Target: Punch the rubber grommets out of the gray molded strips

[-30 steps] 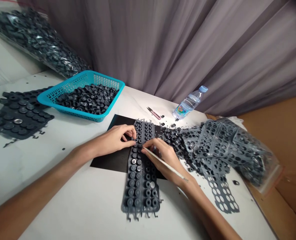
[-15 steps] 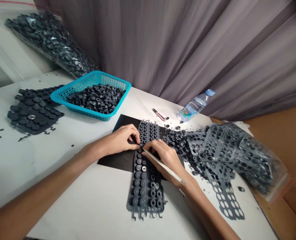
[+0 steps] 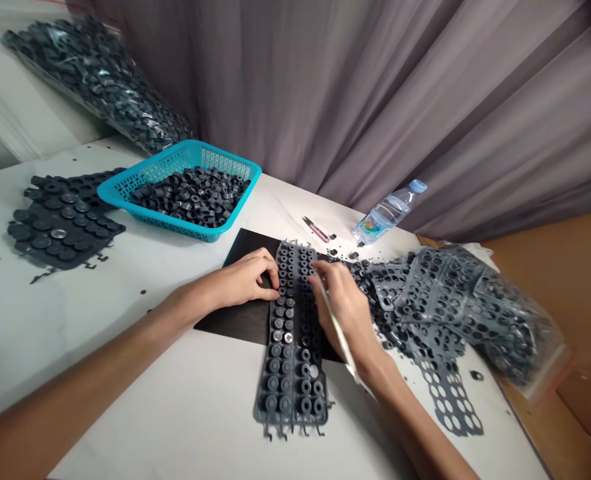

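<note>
A long dark grey rubber sheet (image 3: 298, 333) with rows of round moulded pieces lies lengthwise before me, its far part over a black mat (image 3: 225, 313). My left hand (image 3: 248, 277) is at the sheet's left edge, thumb and curled fingers closed on that edge. Over the right-hand rows is my right hand (image 3: 345, 300), closed round a slim white pen-like tool (image 3: 342, 340). The tool's tip is hidden by the fingers. One bright silver disc (image 3: 288, 338) shows among the dark pieces in the left rows.
A blue basket (image 3: 175, 230) of small dark rubber pieces stands back left, by a similar sheet (image 3: 65, 227) and a full clear bag (image 3: 85, 73). Pink-handled snips (image 3: 316, 229) and a water bottle (image 3: 388, 213) lie behind. Loose pieces and a bag of perforated sheets (image 3: 455, 300) fill the right.
My right hand has moved from the left rows up and right to the right-hand rows, and the white tool has swung steeper. The left hand stays at the sheet's edge.
</note>
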